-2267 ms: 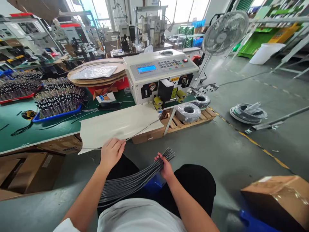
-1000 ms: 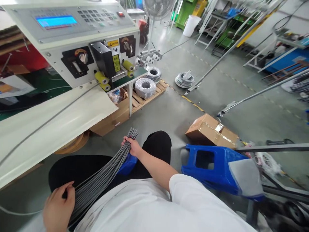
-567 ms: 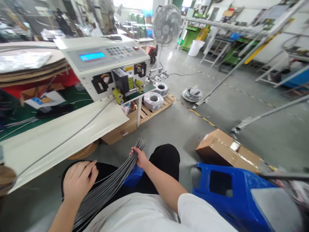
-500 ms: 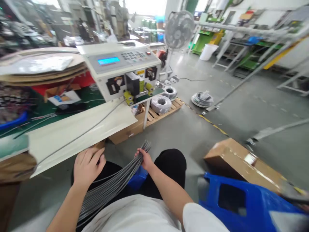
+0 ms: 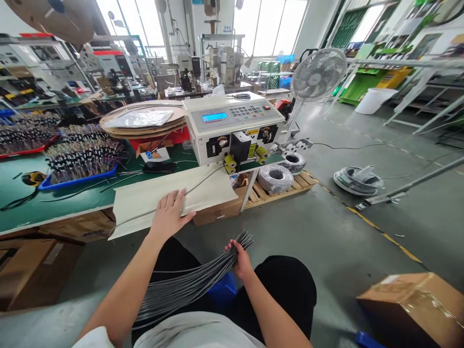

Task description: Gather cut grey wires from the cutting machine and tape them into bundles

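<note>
My right hand (image 5: 242, 261) is closed round one end of a bundle of grey cables (image 5: 188, 287), which lies across my lap. The cut ends stick out past my thumb. My left hand (image 5: 169, 215) reaches over a cream sheet (image 5: 134, 200) with its fingers stretched out, resting on or just over a single grey cable (image 5: 205, 182). That cable runs along the sheet into the yellow rollers of a white wire-cutting machine (image 5: 199, 140) with a lit blue display. Whether the left fingers press on the cable is hard to see.
On the green table (image 5: 21, 212) stand a blue tray (image 5: 81, 179) of wire pieces and a tape measure (image 5: 33, 179). Cable coils (image 5: 275, 179) lie on a wooden pallet. A fan (image 5: 319, 75) stands behind the machine. A cardboard box (image 5: 416, 299) sits at my right.
My left hand has moved from above my lap up and forward onto the cream sheet by the cable. The right hand keeps its hold on the bundle. The view has turned left.
</note>
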Demonstrator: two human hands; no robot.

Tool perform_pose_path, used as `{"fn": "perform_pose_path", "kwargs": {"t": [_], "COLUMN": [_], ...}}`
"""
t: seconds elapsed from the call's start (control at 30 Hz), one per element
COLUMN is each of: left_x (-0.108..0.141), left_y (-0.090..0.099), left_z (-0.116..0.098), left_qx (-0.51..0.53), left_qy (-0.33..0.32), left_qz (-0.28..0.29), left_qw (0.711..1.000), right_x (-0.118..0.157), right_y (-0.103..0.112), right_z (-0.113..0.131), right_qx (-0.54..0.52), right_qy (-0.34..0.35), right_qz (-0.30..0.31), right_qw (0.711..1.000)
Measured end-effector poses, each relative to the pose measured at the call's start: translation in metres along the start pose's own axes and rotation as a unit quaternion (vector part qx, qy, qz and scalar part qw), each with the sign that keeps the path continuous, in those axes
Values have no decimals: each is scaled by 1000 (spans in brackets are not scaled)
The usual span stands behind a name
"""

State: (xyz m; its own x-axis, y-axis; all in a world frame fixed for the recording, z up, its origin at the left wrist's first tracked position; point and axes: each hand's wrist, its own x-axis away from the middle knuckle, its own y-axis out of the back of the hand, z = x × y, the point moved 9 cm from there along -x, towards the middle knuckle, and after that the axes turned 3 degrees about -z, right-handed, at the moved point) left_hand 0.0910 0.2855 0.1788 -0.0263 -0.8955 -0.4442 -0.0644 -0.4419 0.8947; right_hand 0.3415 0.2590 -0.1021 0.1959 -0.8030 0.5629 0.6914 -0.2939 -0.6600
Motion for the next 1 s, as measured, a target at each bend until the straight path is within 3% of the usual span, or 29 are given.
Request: {"fn": "perform_pose_path", "kwargs": {"t": [0.2,0.5,0.57,0.67,0.77,0.87,1.0], "left_x": [-1,6,12,32,65,104,148], "left_y": [1,3,8,23,27,7,-43], "left_z": [2,-2,2,4,-13,-40,-69], "left_qx": [38,55,49,39,44,50,58], "left_qy": [-1,-35,-32,-43,-87,-111,-83], "left_qz": [12,63,46,-23,-51,9,131], "left_qw": [999,996,997,998,994,993,986], "right_x": [4,1,-1,-3,-3,-3,-2], "right_y": [-8,0,2,2,0,0,-1], "right_z": [1,-2,-2,-2,-2,-3,-2], "right_qx": [-13,-1,-9,-15,-23,-24,-17], "right_qy": [-11,-17,-19,-20,-20,-20,-11], "right_qz": [19,6,3,6,7,-5,-4], "right_qw": [1000,1000,1000,1000,1000,1000,1000]}}
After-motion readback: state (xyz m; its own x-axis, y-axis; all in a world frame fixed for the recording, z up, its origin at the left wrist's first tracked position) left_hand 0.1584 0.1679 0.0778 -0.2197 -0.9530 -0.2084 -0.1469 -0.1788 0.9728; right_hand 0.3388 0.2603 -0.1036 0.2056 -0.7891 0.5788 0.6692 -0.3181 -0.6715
